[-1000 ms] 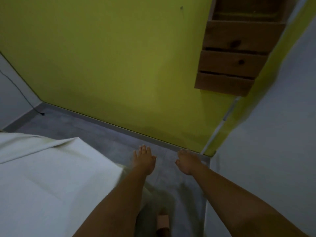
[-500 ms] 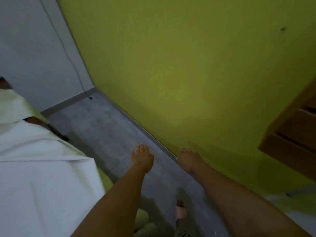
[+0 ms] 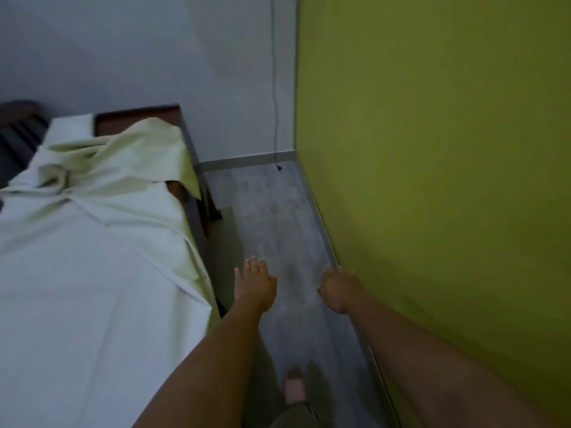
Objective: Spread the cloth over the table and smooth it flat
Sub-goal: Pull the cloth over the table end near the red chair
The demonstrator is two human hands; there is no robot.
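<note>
Left of both empty, open-fingered hands, left hand (image 3: 255,282) and right hand (image 3: 340,288), lies the cloth (image 3: 92,257).

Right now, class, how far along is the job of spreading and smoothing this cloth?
Done: the cloth lies flat over the near part of the table. In hand: nothing; the left hand and right hand hang empty above the floor. Left: the far end is bunched, with wood bare.

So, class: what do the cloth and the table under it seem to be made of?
Cloth: pale woven fabric, matte; it creases and bunches softly at the far end. Table: likely dark reddish-brown wood with a slight sheen, judging by its bare far corner, though a laminate cannot be ruled out.
</note>
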